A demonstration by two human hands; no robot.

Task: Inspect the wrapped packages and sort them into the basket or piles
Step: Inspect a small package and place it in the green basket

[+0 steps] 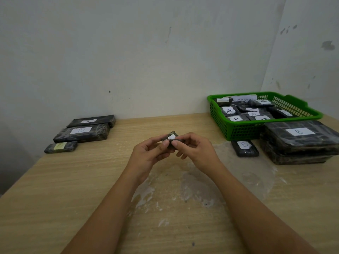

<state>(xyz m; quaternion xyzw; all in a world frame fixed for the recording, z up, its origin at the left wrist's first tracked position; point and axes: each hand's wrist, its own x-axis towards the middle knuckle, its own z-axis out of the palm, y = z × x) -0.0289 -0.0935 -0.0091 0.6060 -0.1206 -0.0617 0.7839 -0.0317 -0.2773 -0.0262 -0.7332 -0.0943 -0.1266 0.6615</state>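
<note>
At frame centre I pinched a small package [172,137] between my left hand [146,154] and right hand [195,150], fingers curled around it above the table [73,180].

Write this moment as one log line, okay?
step: inspect | left hand and right hand: pinching small package above table | label letter: unreadable | basket: holds packages
</note>
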